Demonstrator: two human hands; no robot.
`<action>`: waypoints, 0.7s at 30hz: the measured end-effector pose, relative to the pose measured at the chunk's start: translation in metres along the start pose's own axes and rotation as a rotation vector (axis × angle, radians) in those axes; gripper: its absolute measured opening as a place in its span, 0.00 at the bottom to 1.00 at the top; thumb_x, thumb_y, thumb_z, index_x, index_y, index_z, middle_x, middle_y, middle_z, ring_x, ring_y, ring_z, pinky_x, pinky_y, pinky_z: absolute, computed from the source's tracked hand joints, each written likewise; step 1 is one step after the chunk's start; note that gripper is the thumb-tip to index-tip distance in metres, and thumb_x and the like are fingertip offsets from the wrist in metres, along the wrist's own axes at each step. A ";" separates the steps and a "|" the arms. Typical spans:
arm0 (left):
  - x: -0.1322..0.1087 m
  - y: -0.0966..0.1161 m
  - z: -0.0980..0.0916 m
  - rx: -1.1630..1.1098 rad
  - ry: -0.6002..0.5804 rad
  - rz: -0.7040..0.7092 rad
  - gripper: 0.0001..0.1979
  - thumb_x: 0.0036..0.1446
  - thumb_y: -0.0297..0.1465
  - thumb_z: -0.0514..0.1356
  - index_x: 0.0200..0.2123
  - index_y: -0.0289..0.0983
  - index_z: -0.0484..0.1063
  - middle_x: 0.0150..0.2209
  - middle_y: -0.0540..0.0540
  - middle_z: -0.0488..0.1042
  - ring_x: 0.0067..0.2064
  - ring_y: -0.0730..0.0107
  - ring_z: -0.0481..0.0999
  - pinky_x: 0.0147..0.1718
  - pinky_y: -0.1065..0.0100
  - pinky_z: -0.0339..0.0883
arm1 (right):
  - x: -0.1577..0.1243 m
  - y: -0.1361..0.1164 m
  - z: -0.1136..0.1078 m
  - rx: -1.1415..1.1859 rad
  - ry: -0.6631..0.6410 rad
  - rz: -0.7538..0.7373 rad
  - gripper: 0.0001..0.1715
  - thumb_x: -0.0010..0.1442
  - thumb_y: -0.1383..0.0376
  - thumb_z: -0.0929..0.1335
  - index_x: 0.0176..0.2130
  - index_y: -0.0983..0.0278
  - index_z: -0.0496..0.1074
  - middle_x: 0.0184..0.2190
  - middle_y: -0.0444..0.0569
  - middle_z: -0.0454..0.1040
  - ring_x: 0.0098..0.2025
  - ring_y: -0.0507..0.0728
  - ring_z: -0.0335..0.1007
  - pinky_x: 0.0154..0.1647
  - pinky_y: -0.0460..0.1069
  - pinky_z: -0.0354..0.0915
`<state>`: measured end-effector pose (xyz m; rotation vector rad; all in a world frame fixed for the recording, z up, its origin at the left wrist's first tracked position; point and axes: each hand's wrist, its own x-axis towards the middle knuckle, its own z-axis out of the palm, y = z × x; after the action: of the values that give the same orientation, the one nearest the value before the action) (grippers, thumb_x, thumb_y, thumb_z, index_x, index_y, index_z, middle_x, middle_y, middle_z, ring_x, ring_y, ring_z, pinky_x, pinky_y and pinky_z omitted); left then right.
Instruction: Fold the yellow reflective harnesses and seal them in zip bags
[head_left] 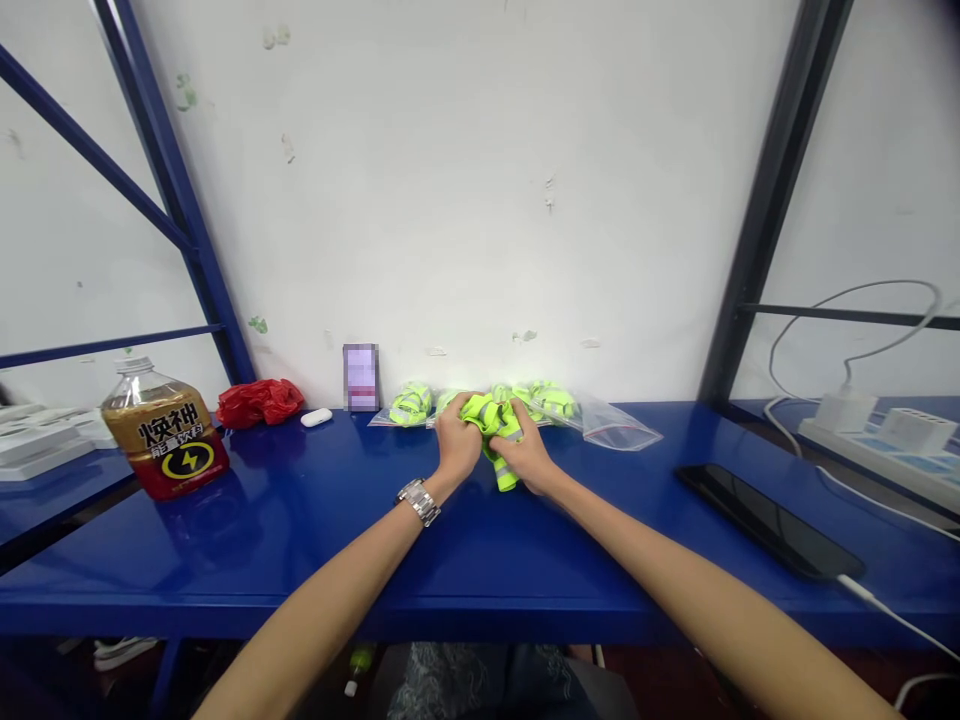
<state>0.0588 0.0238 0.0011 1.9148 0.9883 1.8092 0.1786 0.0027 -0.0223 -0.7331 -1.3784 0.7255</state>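
Observation:
Between my two hands is a bunched, neon-yellow reflective vest (504, 472) with silvery stripes, one end hanging down toward the table. My left hand (456, 440), with a metal watch at the wrist, grips its left side with curled fingers. On the right side my right hand (531, 458) is closed on the same fabric. Just behind the hands lie similar yellow bundles in clear bags, one bundle (411, 403) to the left and another bundle (553, 398) to the right. A clear zip bag (619, 428) lies flat beside them, to the right.
The blue table (322, 540) meets a white wall. At left stand a large drink bottle (166, 430), a red plastic bag (260, 402), a white earbud case (316, 417) and an upright phone (361, 378). At right are a black phone (769, 518) on a cable and a power strip (892, 450).

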 end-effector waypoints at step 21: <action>-0.011 0.025 0.017 -0.579 -0.268 -0.371 0.30 0.50 0.34 0.63 0.57 0.47 0.63 0.60 0.45 0.59 0.63 0.53 0.54 0.55 0.62 0.58 | -0.001 -0.006 0.005 0.184 0.306 0.257 0.36 0.44 0.61 0.70 0.52 0.59 0.59 0.40 0.49 0.74 0.40 0.60 0.71 0.37 0.51 0.67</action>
<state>0.0818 0.0023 0.0075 1.4504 0.5899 1.3817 0.1735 -0.0017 -0.0181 -0.8439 -0.9366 0.8881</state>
